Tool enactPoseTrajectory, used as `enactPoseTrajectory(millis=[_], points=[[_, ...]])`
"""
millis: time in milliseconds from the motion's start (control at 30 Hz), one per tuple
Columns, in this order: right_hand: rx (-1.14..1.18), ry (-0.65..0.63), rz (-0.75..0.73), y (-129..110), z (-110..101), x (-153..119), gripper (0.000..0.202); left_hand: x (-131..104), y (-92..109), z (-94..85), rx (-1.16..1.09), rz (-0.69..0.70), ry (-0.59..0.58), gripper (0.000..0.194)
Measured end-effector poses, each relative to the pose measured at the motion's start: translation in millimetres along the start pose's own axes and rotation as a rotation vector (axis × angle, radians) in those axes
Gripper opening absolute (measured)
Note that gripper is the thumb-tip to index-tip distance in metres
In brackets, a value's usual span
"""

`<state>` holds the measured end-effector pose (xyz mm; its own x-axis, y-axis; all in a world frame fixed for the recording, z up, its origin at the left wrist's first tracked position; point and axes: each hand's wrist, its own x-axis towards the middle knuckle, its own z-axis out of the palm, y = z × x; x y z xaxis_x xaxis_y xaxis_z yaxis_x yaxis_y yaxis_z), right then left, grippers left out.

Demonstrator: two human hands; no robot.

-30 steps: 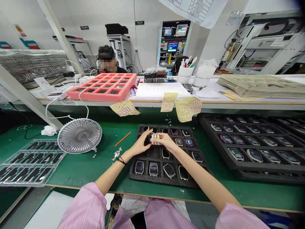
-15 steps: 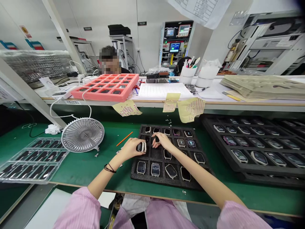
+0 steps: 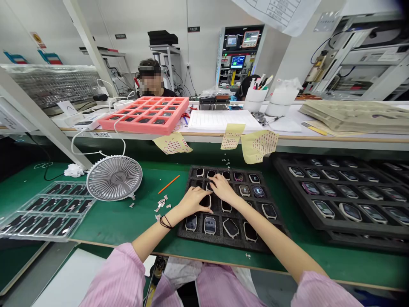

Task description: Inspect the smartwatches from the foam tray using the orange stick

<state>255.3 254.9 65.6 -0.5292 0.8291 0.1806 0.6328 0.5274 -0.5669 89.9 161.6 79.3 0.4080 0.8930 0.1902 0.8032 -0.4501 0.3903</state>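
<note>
The black foam tray (image 3: 220, 244) is lying flat, its compartments probably keeping the watches from rubbing. The left hand (image 3: 193, 201) is half open, thumb and fingers spreading around a watch (image 3: 206, 204) sitting in its compartment; whether it is gripping, I cannot tell. The right hand (image 3: 223, 189) is curving over a smaller-looking watch (image 3: 208, 186), perhaps steadying it; its fingertips are partly hidden, so its grip stays unclear.

Factory workshop: foam trays (image 3: 234, 245) of watches (image 3: 210, 224), machinery (image 3: 364, 55), control screens (image 3: 237, 62).
</note>
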Motion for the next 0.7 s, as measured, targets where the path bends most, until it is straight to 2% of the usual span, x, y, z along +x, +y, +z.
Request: enactPoseTrajectory(millis=[100, 200, 267, 433, 567, 700], points=[[-0.037, 0.017, -0.035, 3, -16, -26, 0.037, -6, 0, 5.8, 0.012, 0.055, -0.011, 0.051], [-0.023, 0.028, -0.07, 6, -26, -61, 0.034, -13, 2, 3.1, 0.024, 0.077, -0.015, 0.036], [0.04, 0.113, -0.129, 4, -26, -86, 0.03, -11, 9, 1.3, -0.005, 0.084, -0.006, 0.031], [0.198, 0.286, -0.305, -18, -13, -135, 0.023, 15, 36, 9.3, -0.083, 0.182, -0.095, 0.027], [0.194, 0.266, -0.395, -33, -4, -155, 0.022, 42, 48, 13.3, 0.002, 0.162, -0.181, 0.026], [0.181, 0.262, -0.425, -33, 1, -163, 0.022, 62, 52, 7.1, 0.036, 0.171, -0.275, 0.023]])
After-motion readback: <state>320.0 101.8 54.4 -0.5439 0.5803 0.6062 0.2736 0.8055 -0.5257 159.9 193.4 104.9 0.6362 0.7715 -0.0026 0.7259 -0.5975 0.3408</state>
